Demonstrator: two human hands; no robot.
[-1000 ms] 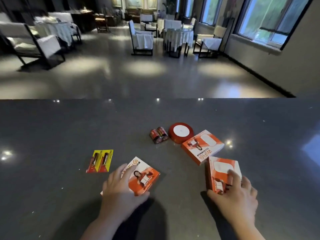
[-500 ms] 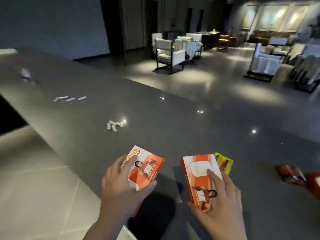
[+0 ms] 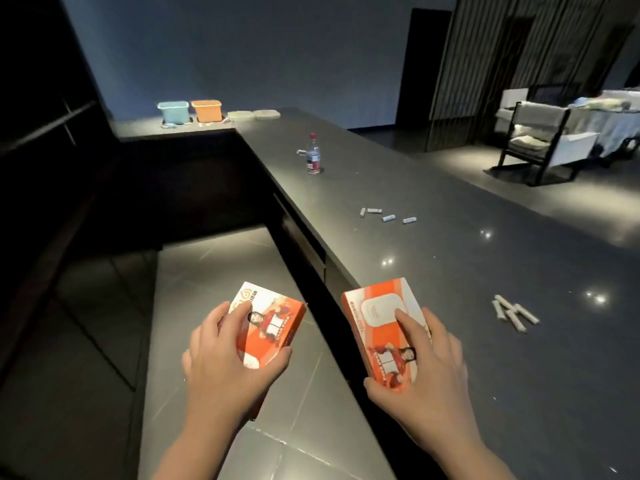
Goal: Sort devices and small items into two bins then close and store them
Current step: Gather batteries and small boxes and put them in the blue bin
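Note:
My left hand (image 3: 228,365) grips an orange and white device box (image 3: 273,322), held in the air over the floor beside the counter. My right hand (image 3: 429,368) grips a second orange and white device box (image 3: 377,327) above the counter's near edge. Far off on a lower side counter stand a light blue bin (image 3: 173,111) and an orange bin (image 3: 206,110), both without lids. Two pale lids (image 3: 254,114) lie just to their right.
The long dark counter (image 3: 450,258) runs away to the far left corner. On it lie loose white batteries (image 3: 388,216), another cluster of them (image 3: 514,313) and an upright clear bottle with a red cap (image 3: 313,159). Chairs and tables stand at the right.
Both hands lifted their boxes off the counter. The view swung left, bringing the bins and bottle into sight; the red round item, third box and battery packs left the view.

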